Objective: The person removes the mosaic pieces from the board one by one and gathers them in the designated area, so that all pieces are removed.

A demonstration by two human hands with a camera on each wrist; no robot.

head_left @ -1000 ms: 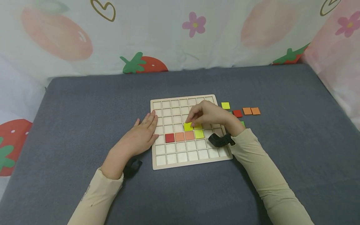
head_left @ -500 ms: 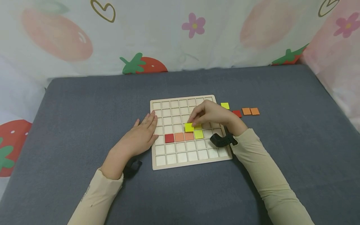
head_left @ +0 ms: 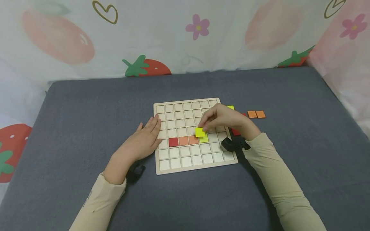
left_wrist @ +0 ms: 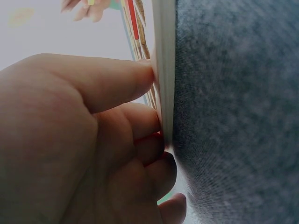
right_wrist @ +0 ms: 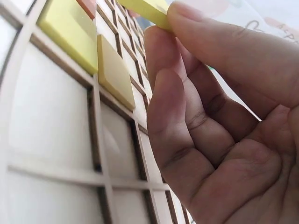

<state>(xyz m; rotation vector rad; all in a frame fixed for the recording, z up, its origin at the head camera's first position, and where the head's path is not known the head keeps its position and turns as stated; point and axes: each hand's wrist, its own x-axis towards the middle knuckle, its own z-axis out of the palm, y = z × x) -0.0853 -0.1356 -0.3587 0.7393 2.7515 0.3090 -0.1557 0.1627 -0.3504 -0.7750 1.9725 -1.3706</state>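
Observation:
A pale wooden grid board (head_left: 196, 166) lies on the grey cloth. My left hand (head_left: 143, 141) rests flat against its left edge, fingers fairly straight; in the left wrist view the fingertips touch the board's edge (left_wrist: 164, 84). Thumb and forefinger of my right hand (head_left: 224, 118) pinch a yellow tile (head_left: 200, 132), tilted above the middle of the grid. One row of cells holds a red tile (head_left: 173, 142), two orange tiles (head_left: 183, 141) and a yellow-green tile (head_left: 204, 139). Seen from the right wrist, another yellow tile (right_wrist: 116, 72) sits in the cell beside the yellow-green one.
Right of the board lie two orange tiles (head_left: 256, 114), a yellow tile (head_left: 230, 107) and a red tile (head_left: 235, 132), partly hidden by my right hand and wrist. Black wrist cameras (head_left: 231, 144) are strapped to both arms. A strawberry-print curtain (head_left: 219, 48) hangs behind the table.
My right hand has shifted a little to the right across the board with the yellow tile pinched in it. Its wrist now covers different loose tiles. The left hand stays put.

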